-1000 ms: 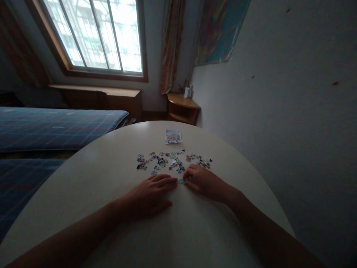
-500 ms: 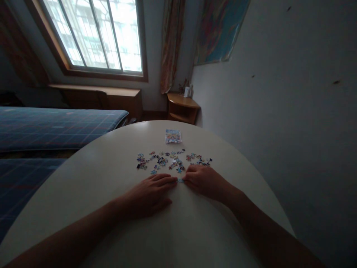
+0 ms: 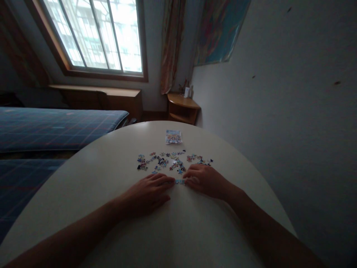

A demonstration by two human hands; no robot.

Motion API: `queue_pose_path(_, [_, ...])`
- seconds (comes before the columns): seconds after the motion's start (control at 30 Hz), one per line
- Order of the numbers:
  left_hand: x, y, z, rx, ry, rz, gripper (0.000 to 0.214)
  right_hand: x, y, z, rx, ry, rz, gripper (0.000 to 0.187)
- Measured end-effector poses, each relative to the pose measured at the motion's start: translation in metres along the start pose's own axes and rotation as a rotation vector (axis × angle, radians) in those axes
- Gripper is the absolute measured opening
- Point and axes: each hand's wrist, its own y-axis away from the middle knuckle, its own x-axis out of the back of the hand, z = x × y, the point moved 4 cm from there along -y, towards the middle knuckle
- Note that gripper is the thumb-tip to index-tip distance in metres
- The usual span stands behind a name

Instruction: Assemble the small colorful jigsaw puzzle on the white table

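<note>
Pale cream laminate covers a round table (image 3: 111,175) that fills the lower half of the single head-camera view, in a dim room. Both forearms reach in from the bottom corners, cut off by the frame edge. The left hand (image 3: 147,191) lies palm down and flat on the tabletop, fingers stretched out together toward the middle. The right hand (image 3: 206,178) rests opposite, its fingers curled loosely downward. The fingertips of both hands meet at a small blue puzzle piece (image 3: 180,181) lying on the table between them; it may be more than one piece joined, but it is too small to tell, and whether either hand pinches it or only presses on it cannot be told. Just beyond the hands, a loose scatter of puzzle pieces (image 3: 164,162) spreads in a band across the table; their pictures are too tiny to make out, and the right hand hides the near edge of the band. Farther back lies a small printed card (image 3: 173,136), its design blurred. Beyond the table are a blue plaid mattress (image 3: 55,126) at the left, a bright barred window (image 3: 97,33), a curtain (image 3: 171,44), a wooden corner shelf (image 3: 182,108) and a colourful wall poster (image 3: 220,29) cut off at the top.
</note>
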Motion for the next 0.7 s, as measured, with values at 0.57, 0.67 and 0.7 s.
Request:
queue_pose_path(0.57, [0.015,0.032,-0.101,0.613,-0.142,0.156,0.043,-0.037,0.014,0.094,-0.610,0.144,-0.014,0.073])
queue_pose_path(0.67, [0.012,0.028,-0.100,0.582,-0.104,0.161,0.041,-0.036,0.011,0.093,-0.601,0.109,-0.002,0.070])
queue_pose_path(0.7, [0.012,0.027,-0.099,0.572,-0.088,0.162,0.041,-0.035,0.010,0.092,-0.597,0.101,0.003,0.070])
